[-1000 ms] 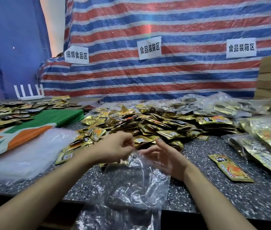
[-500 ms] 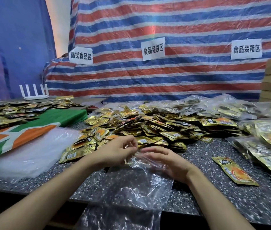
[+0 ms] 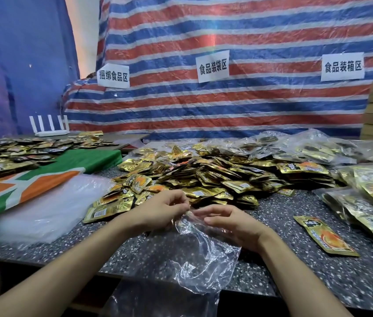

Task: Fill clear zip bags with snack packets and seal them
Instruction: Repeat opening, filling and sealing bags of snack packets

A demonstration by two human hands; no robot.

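Spare clear bags [image 3: 43, 209] are lying at 9 o'clock on the bench [image 3: 295, 282]. The mouth corner of the clear zip bag [image 3: 194, 252] is being pinched by the left grip [image 3: 165, 209], fingers curled onto the film. The bag is looking empty. Its long axis is running 12-to-6, with the mouth at 12 and the tail hanging over the bench edge. The right grip [image 3: 233, 225] is being rested at the mouth, fingers loosely bent; whether it's pinching can't be told. The packet pile [image 3: 204, 177] is lying just at 12, probably nearer the left grip. A lone packet [image 3: 325, 236] is lying at 3 and filled bags [image 3: 364, 202] at 2.
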